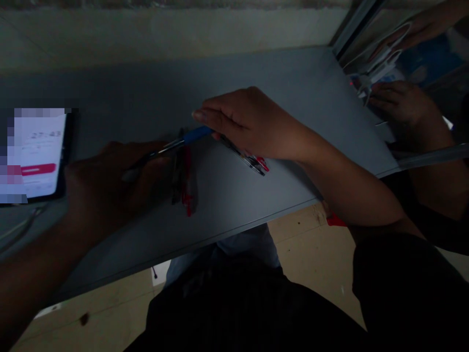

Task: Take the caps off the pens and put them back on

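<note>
A grey desk (278, 73) carries a lit phone (40, 154) by its left edge. The left hand (106, 181) is curled shut on one end of a blue pen (196, 134). The right hand (249, 122), fingers nearly straight, pinches the blue end. The pen lies parallel to the near edge, above red pens (187, 181).

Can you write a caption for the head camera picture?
Left hand and right hand hold a blue pen above pens on a grey table.
</note>
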Available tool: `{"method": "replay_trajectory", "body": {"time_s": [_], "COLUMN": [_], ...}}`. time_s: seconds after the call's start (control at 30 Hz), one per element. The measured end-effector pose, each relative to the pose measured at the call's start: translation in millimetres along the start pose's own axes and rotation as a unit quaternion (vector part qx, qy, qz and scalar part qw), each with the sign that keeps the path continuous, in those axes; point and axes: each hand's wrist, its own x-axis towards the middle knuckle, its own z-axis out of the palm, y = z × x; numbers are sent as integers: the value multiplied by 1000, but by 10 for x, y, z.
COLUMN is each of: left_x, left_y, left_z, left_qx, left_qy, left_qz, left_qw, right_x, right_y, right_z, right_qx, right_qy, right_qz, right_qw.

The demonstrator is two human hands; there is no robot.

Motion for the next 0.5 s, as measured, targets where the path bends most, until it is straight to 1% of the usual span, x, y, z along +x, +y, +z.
{"method": "replay_trajectory", "body": {"time_s": [0.07,0.13,0.17,0.2,0.23,0.27,0.3,0.37,0.43,0.5], "left_x": [-15,-20,-16,-8,3,14,25,32,22,7], "left_y": [-5,-1,6,14,22,29,32,24,3,-12], "left_z": [-5,-12,-14,-15,-12,-7,1,24,44,49], "left_qx": [-4,-15,-29,-50,-75,-103,-130,-160,-154,-137], "left_qy": [5,4,2,-2,-12,-27,-45,-68,-60,-47], "left_qz": [10,17,30,56,97,146,198,277,317,339], "left_qw": [1000,1000,999,997,992,984,971,945,934,930], "right_x": [-24,-26,-16,-1,17,37,56,85,98,99], "right_y": [-22,-33,-29,-18,-2,17,36,65,73,62], "right_z": [11,23,34,50,72,98,127,186,235,270], "right_qx": [62,102,114,123,132,140,149,151,154,163], "right_qy": [25,36,36,42,49,57,82,67,51,39], "right_qz": [15,45,55,59,56,48,35,56,71,76], "right_qw": [998,993,991,990,988,987,985,985,984,983]}}
